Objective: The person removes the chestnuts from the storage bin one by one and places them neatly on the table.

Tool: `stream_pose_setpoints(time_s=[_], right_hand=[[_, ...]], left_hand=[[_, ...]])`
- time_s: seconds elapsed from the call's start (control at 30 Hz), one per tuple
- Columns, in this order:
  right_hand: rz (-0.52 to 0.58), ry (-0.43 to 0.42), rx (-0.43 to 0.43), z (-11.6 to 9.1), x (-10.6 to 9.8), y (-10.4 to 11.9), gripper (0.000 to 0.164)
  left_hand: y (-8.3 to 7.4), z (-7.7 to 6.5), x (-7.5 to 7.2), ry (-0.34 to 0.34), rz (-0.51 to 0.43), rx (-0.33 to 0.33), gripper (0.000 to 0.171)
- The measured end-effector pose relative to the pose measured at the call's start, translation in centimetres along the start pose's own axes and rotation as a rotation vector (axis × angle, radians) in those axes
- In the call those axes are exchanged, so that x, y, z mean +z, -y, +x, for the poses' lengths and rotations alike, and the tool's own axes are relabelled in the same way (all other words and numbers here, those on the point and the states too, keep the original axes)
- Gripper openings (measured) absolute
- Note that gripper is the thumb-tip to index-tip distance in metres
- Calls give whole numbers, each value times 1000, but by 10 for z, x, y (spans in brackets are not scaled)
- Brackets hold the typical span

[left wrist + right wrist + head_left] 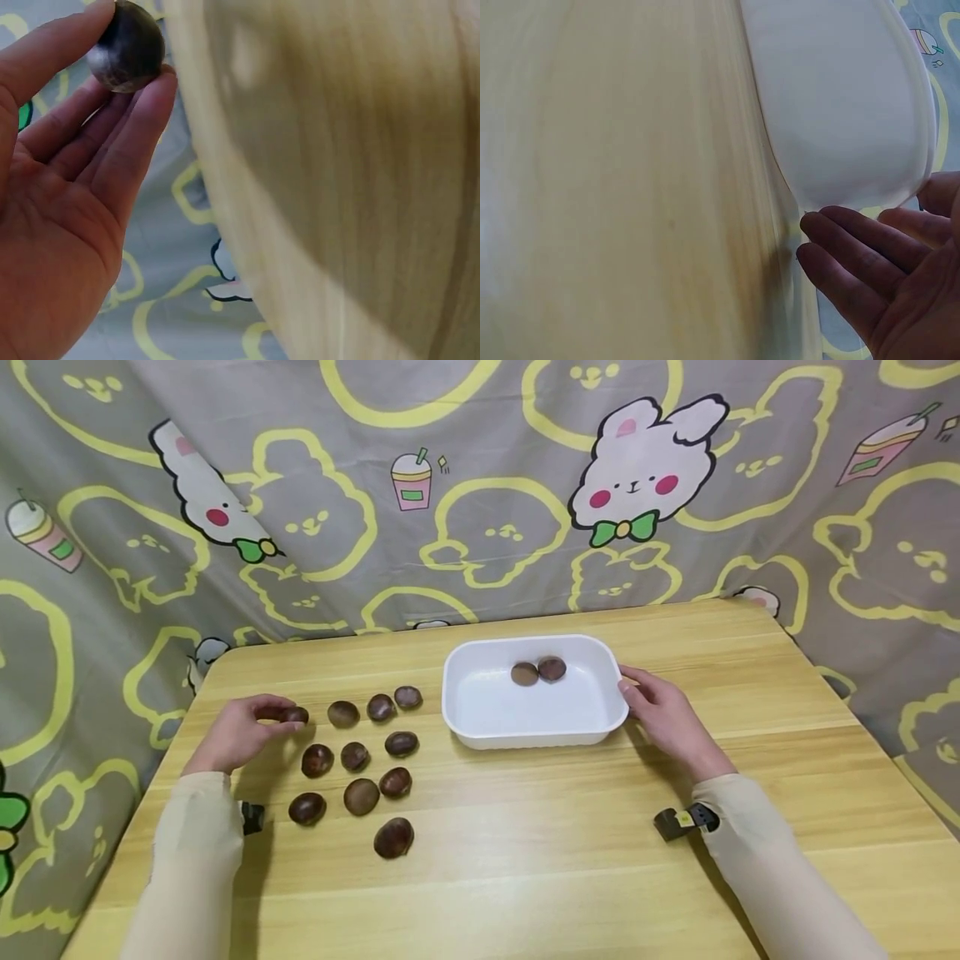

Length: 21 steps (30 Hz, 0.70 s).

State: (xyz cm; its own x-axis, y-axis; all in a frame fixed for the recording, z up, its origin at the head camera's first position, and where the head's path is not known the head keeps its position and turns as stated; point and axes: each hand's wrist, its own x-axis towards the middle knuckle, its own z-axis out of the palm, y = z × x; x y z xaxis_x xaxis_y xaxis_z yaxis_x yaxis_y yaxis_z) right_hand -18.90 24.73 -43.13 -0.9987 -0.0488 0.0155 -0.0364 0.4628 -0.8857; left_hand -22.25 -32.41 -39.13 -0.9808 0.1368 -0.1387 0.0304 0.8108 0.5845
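Observation:
My left hand (238, 731) pinches a dark brown chestnut (129, 46) between thumb and fingers, over the left part of the table. Several other chestnuts lie in loose rows to its right, the nearest being a chestnut (342, 714) in the back row. At the right end of a white plastic tray (536, 739), my right hand (670, 718) holds the rim with thumb and forefinger; its other fingers extend below the rim in the right wrist view. Inside the tray, a lighter chestnut (524, 674) and a darker chestnut (552, 668) touch each other near the back wall.
The wooden table (540, 860) has a rounded edge at the left. A grey curtain (495, 468) with yellow outlines and cartoon rabbits hangs behind it and at both sides. One chestnut (393, 838) lies apart at the front of the rows.

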Motion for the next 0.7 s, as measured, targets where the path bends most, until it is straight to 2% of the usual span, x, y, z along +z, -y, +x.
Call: stream_pose_setpoints(time_s=[0.33, 0.7], right_hand=[[-16, -7, -15, -1, 1, 2, 50], [-19, -4, -11, -1, 0, 1, 50]], left_hand=[[4, 8, 10, 32, 99, 19, 46], [3, 8, 13, 37, 82, 11, 52]])
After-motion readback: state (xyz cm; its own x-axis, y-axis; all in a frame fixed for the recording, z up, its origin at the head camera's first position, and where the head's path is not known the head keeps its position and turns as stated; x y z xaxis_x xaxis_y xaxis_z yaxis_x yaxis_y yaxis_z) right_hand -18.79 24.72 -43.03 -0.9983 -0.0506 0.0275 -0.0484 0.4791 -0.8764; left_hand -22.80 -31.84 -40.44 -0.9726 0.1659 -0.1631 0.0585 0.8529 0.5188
